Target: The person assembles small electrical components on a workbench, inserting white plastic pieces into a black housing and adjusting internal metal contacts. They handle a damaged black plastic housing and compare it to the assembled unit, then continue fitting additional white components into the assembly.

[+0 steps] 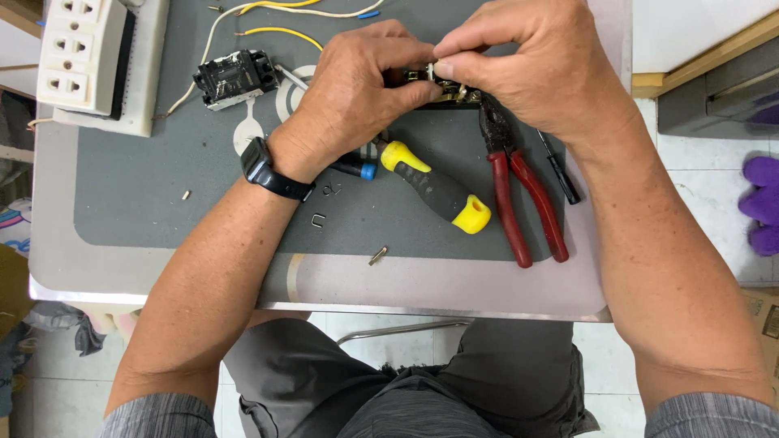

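While both hands crowd together at the far middle of the grey mat, I can barely see the small dark part with brassy bits between them: the left hand wraps closed around it and the right hand pinches its top with thumb and fingertips, hiding most of it. I count one red-handled pliers right of centre, one yellow-and-grey screwdriver beside it, one thin black screwdriver further right, partly under my wrist. At far left sit one black switch block and one white socket strip, cut off by the edge.
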